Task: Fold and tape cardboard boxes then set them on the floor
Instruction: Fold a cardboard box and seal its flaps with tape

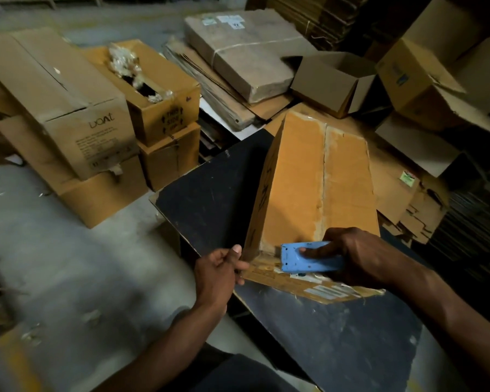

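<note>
Blue plastic tape dispenser (311,257): gripped in the right hand (357,254), forefinger laid along its top, toothed edge set at the near corner of the box.

Cardboard box (314,190): orange-brown, folded shut, resting on a dark table (210,193) with its centre seam facing up; worn labels on the near side.

Left hand (219,264): thumb and fingers pinch the near left corner of the box, steadying it.

Step in hand, by judgement: taping. The dispenser sits at the end of the seam (whether starting or finishing a strip cannot be told).

Next move calls for: firm pressure along the seam, the left hand bracing the box, then a lift clear of the table toward the floor (54,264).

Surroundings: stacked closed boxes (82,108) to the left, one split open with crumpled wrapping; a tied bundle (238,52) and flattened sheets behind; an open empty box (334,80) beyond; more flats heaped at right.

Obstruction: clutter hems the table on three sides; bare concrete lies only at left.
</note>
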